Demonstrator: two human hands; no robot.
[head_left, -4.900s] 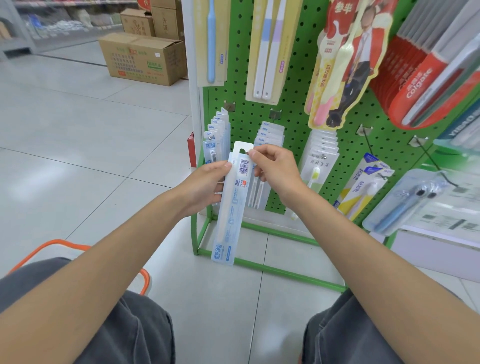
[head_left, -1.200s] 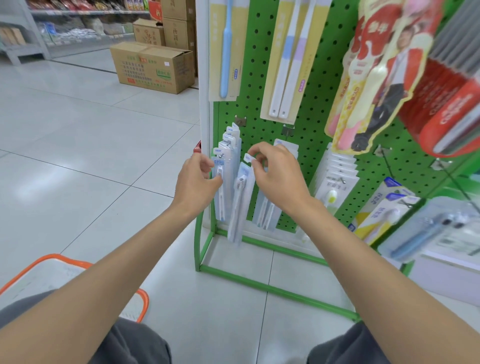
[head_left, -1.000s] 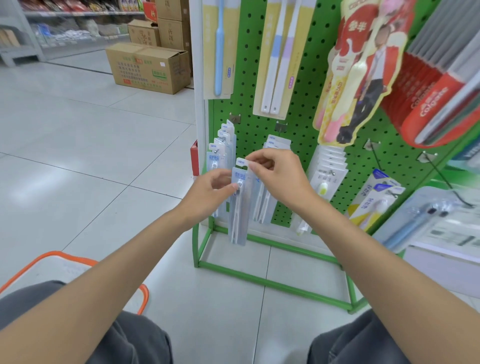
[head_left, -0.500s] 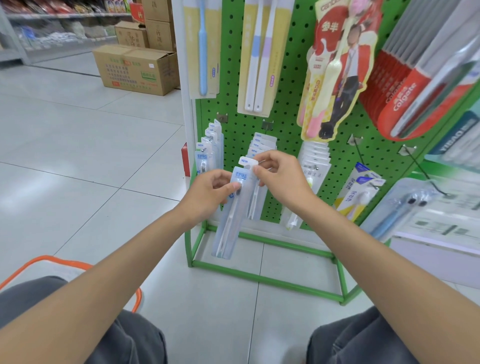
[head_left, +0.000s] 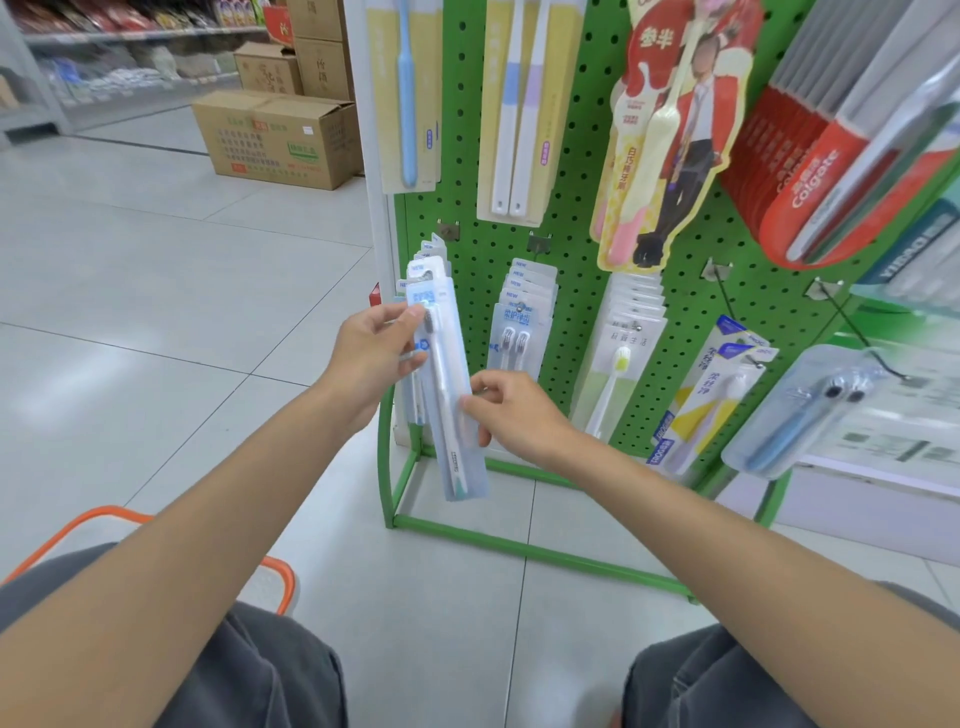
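Observation:
A clear blister pack with a white toothbrush (head_left: 448, 395) is held in front of the green pegboard rack (head_left: 576, 208). My left hand (head_left: 376, 358) grips its upper part, thumb near the brush head. My right hand (head_left: 511, 415) pinches the pack's right edge lower down. The pack tilts slightly, its bottom end toward the right. Behind it, a row of the same packs (head_left: 428, 270) hangs on the leftmost lower hook.
More toothbrush packs hang on neighbouring hooks (head_left: 522, 312), with red Colgate packs (head_left: 810, 171) at upper right. An orange basket rim (head_left: 98, 519) sits by my left knee. Cardboard boxes (head_left: 275, 137) stand on the tiled floor behind the rack's green base frame (head_left: 519, 545).
The pack has come off the hook area and turned to show its front. My right hand slid from the pack's top tab down to its lower right edge; my left hand moved up.

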